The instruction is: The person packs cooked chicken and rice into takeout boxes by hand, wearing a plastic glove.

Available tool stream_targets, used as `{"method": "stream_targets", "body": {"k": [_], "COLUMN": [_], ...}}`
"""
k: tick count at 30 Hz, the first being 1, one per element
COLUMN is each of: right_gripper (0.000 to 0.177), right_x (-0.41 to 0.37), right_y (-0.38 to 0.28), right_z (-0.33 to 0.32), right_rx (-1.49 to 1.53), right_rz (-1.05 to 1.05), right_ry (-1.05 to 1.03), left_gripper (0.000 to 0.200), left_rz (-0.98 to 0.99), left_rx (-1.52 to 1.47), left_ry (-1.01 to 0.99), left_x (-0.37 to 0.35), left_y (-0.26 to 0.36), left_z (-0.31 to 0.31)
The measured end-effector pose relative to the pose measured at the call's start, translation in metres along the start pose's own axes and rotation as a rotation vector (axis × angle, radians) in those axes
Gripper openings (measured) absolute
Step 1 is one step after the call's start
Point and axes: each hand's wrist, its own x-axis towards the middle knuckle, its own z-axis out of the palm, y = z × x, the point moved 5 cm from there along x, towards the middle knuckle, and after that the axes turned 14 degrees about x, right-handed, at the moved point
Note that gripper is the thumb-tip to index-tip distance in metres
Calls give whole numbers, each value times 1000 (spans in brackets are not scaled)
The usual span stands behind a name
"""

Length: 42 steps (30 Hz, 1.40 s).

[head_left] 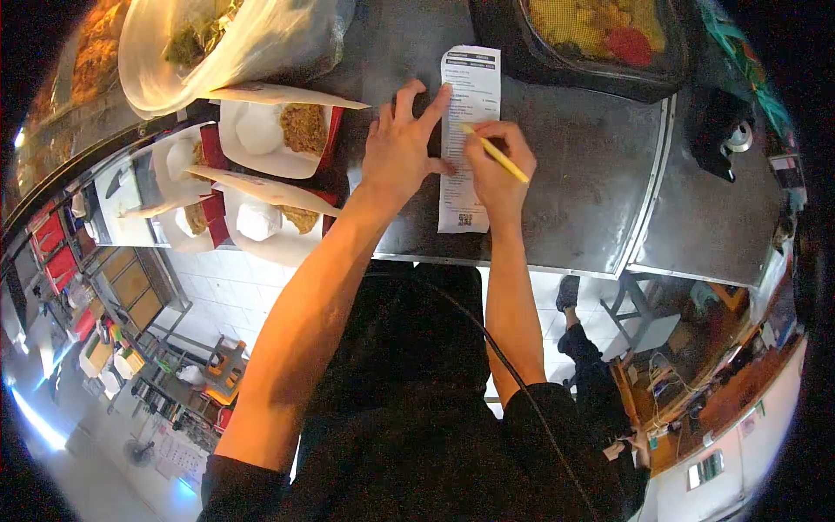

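Observation:
A long white printed receipt [467, 196] lies flat on the dark metal counter [574, 200]. My left hand [398, 146] has its fingers spread, with fingertips touching the receipt's left edge. In my right hand [500, 170] is a yellow pen [503, 157], its tip over the middle of the receipt. To the left of my left hand stand open paper boxes, one [270, 165] holding white rice and browned fried food, another [261, 246] in front of it with similar contents.
A clear plastic bag [296, 43] with greens is at the back left. At the back right sits a black container [600, 76] of yellow food. A black object [718, 139] with a metal ring lies at right. Another person's legs [584, 348] show beyond the counter.

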Motion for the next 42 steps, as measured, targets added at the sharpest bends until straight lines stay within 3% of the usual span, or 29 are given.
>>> {"method": "stream_targets", "body": {"k": [2,5,7,8,10,12,16,18,22,24,25,28,31,35,37,38,39,40,42], "right_gripper": [14,14,14,14,14,15,13,12,12,12,12,12,11,9,9,9,10,15,26], "right_x": [1,0,0,1,1,0,0,-1,-4,0,-2,0,-1,-3,-3,1,3,9,15], "right_y": [0,0,6,9,4,1,1,2,8,-6,0,7,-4,0,-7,-5,6,6,-1], "right_z": [-2,7,-9,-7,3,5,-3,-1,-6,5,5,-7,0,-13,-4,-11,-15,-20,-36], "right_rx": [72,73,170,173,-19,-6,20,132,107,-20,2,117,86,107,-33,-76,175,255,155], "right_rz": [2,-30,74,74,-115,-63,-16,22,87,-90,-1,40,30,60,71,-44,207,256,444], "right_ry": [74,-108,86,84,36,-53,85,-78,43,-84,-147,37,-146,2,-237,-201,-107,-78,-38], "left_gripper": [106,106,107,107,107,108,109,109,107,107,107,107,107,107,106,105,105,105,98], "left_rz": [6,-1,-13,-16,-2,-2,15,15,7,-1,-6,0,4,1,-13,-6,-23,-40,-112], "left_rx": [-19,25,30,32,7,12,18,14,16,11,7,7,11,12,-4,35,21,0,160], "left_ry": [1,-49,-38,-37,-17,-36,-17,-20,-25,-27,-27,-11,-4,0,-54,-38,-53,-64,-126], "left_x": [0,-2,0,0,-1,-1,-1,-2,-1,-2,-2,-1,-2,-1,0,-1,-3,-4,-2], "left_y": [2,3,3,2,3,2,2,2,3,2,2,2,1,2,1,1,2,5,15], "left_z": [-3,-2,-3,-3,-3,-3,-3,-3,-3,-3,-2,-1,-2,-2,0,1,-2,-7,-15]}}
